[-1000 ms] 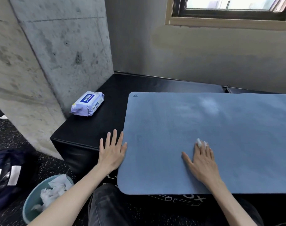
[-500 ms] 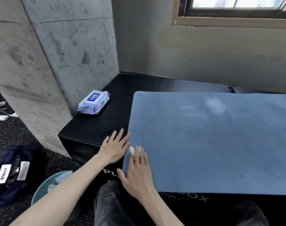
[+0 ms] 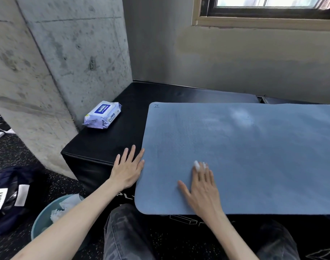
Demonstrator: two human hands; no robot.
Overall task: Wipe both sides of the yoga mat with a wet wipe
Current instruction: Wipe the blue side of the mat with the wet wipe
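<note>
A blue yoga mat (image 3: 254,151) lies flat over a black padded box (image 3: 107,145), running off the right edge of view. My right hand (image 3: 202,190) presses flat on the mat near its front left corner, fingers straight. A white wet wipe (image 3: 197,164) peeks out under its fingertips. My left hand (image 3: 127,167) rests flat on the box, fingers straight, with its edge touching the mat's left border.
A pack of wet wipes (image 3: 102,115) lies on the box by the concrete pillar (image 3: 47,72). A teal bin (image 3: 51,212) with used wipes stands on the floor at lower left, next to a dark bag (image 3: 8,199). My knees are below the box front.
My right hand slid the wipe left to the mat's left edge, then back right toward the mat's front middle. My left hand has stayed at the mat's left border.
</note>
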